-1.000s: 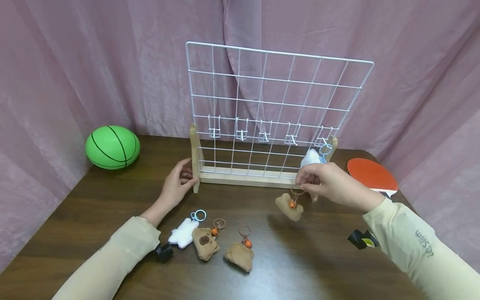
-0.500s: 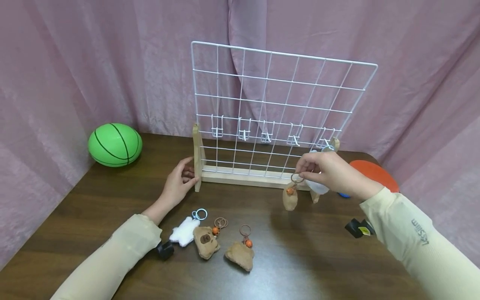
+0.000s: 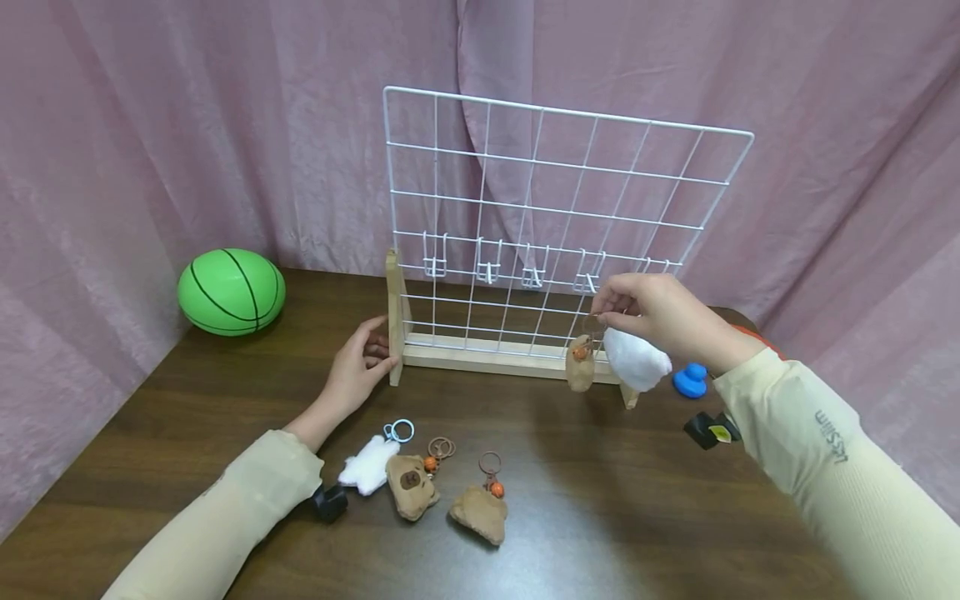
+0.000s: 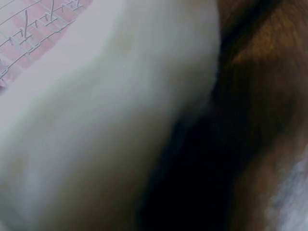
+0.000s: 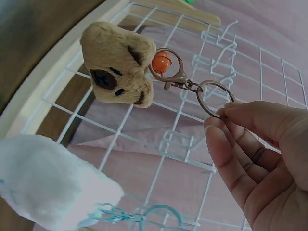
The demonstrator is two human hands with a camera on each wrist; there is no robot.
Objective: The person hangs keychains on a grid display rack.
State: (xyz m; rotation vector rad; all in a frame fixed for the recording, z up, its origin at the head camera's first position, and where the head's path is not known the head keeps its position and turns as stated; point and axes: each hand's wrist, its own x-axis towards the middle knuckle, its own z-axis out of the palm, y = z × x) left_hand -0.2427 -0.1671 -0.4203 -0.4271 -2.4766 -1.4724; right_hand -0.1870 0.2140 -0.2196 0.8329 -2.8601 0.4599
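Note:
My right hand (image 3: 648, 312) pinches the bronze ring of a brown plush bear keychain (image 3: 579, 371) between thumb and fingertips, before the right part of a white wire grid rack (image 3: 555, 206). In the right wrist view the bear (image 5: 118, 65) dangles with an orange bell (image 5: 161, 62), near a bare hook (image 5: 178, 147). A white plush keychain (image 3: 636, 358) hangs at the rack's right end, its blue ring (image 5: 163, 211) by the wires. My left hand (image 3: 352, 367) holds the rack's left wooden post (image 3: 394, 317), thumb in front; the left wrist view is mostly blurred sleeve.
On the table lie a white plush keychain (image 3: 370, 465) and two brown ones, one face up (image 3: 411, 487) and one face down (image 3: 480, 514). A green ball (image 3: 231, 292) sits at left. A blue knobbed object (image 3: 690, 381) and a partly hidden red paddle (image 3: 757, 337) lie at right.
My right hand has risen slightly with the bear keychain, which has turned and hangs higher, nearer the hooks. The white plush has swung outward to the right. My left hand stays at the post.

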